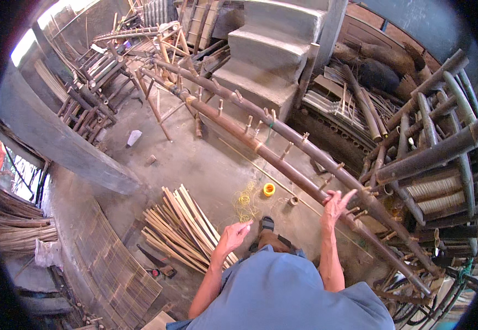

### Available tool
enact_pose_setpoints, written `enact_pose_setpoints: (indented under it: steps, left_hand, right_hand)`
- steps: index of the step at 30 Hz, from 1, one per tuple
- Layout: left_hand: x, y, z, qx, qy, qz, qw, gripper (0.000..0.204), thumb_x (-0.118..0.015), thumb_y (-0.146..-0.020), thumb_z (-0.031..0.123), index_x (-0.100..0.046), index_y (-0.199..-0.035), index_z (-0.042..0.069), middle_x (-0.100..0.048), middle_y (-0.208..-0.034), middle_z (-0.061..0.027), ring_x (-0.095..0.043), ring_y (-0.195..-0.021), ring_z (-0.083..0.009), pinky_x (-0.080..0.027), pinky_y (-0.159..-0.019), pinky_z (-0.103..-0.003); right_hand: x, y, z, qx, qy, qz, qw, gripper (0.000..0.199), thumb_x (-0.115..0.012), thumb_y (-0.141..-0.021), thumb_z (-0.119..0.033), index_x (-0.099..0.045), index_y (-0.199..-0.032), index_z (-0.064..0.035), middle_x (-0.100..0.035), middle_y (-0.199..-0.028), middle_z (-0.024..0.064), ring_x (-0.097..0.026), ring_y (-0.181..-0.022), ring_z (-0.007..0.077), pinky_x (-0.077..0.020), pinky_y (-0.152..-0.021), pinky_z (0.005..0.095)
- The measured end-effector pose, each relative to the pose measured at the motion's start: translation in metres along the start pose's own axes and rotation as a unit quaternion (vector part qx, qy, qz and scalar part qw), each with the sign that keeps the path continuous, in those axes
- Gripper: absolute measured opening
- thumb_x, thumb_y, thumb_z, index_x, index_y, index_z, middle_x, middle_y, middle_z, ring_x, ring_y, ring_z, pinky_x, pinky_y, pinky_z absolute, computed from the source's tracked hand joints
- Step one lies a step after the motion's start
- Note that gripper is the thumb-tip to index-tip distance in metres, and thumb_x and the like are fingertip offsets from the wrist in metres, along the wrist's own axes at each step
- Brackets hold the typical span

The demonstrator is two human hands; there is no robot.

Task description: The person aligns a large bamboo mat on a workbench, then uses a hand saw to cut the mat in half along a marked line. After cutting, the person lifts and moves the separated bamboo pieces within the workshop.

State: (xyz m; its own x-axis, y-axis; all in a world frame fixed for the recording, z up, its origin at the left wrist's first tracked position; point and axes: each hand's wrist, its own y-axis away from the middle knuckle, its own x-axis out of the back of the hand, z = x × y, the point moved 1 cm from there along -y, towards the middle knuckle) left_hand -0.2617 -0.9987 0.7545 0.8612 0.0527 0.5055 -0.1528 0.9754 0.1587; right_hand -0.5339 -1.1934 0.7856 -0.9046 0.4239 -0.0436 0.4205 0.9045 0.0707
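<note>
My right hand (pixel 336 204) is at the nearer of two long brown bamboo poles, its index finger stretched out toward the farther pole. It seems to hold nothing. The nearer pole (pixel 288 169) and the farther pole (pixel 313 149) run side by side, with short pegs (pixel 286 150) standing along them. My left hand (pixel 234 235) hovers in front of my body, its fingers curled together; whatever they may pinch is too small to make out. Just left of it, a fanned bundle of pale split bamboo strips (pixel 181 228) lies on the floor.
Tangled yellow twine (pixel 244 206) and a yellow round container (pixel 269 190) lie near my foot. A handsaw (pixel 159 263) rests beside a woven mat (pixel 104 261). Concrete steps (pixel 269 55) rise behind the poles. Stacked bamboo frames (pixel 442 148) crowd the right side.
</note>
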Motion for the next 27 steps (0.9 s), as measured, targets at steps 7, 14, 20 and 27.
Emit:
enact_pose_setpoints:
  steps: [7,14,20,27]
  left_hand:
    - [0.029,-0.02,-0.008,0.064,-0.015,0.006,0.998,0.034,-0.055,-0.098,0.025,-0.065,-0.127,0.011,-0.064,-0.085,-0.0192,-0.06,-0.071,-0.0253,-0.049,-0.07,-0.036]
    - [0.031,-0.051,-0.032,0.087,0.03,0.035,0.995,0.034,-0.056,-0.097,0.025,-0.065,-0.127,0.011,-0.068,-0.088,-0.0164,-0.061,-0.073,-0.0228,-0.051,-0.072,-0.035]
    - [0.045,-0.105,-0.026,0.09,-0.017,-0.017,0.996,0.037,-0.054,-0.1,0.03,-0.063,-0.13,0.013,-0.07,-0.09,-0.0114,-0.064,-0.083,-0.0181,-0.051,-0.078,-0.032]
    - [0.069,-0.164,-0.018,0.048,0.003,-0.018,0.999,0.032,-0.055,-0.097,0.023,-0.065,-0.126,0.01,-0.068,-0.096,-0.021,-0.065,-0.08,-0.029,-0.052,-0.079,-0.037]
  right_hand:
    - [-0.049,0.001,0.04,-0.09,-0.044,-0.069,0.993,0.075,-0.045,-0.102,-0.013,0.006,-0.157,-0.0128,-0.063,-0.082,0.0051,-0.049,-0.06,0.0079,-0.0437,-0.051,0.0237]
    - [-0.077,-0.015,-0.029,-0.02,-0.005,-0.071,0.997,0.069,-0.043,-0.103,-0.013,-0.001,-0.158,-0.0104,-0.061,-0.084,0.0031,-0.047,-0.06,0.007,-0.0423,-0.052,0.0231]
    - [-0.129,-0.026,-0.01,-0.006,0.022,-0.168,0.986,0.069,-0.044,-0.104,-0.014,-0.002,-0.159,-0.0162,-0.062,-0.088,0.005,-0.049,-0.059,0.0072,-0.046,-0.052,0.0236]
    - [-0.191,-0.001,0.023,-0.121,-0.013,-0.238,0.964,0.072,-0.045,-0.101,-0.012,-0.001,-0.158,-0.0116,-0.063,-0.084,0.0052,-0.05,-0.063,0.009,-0.0446,-0.056,0.0253]
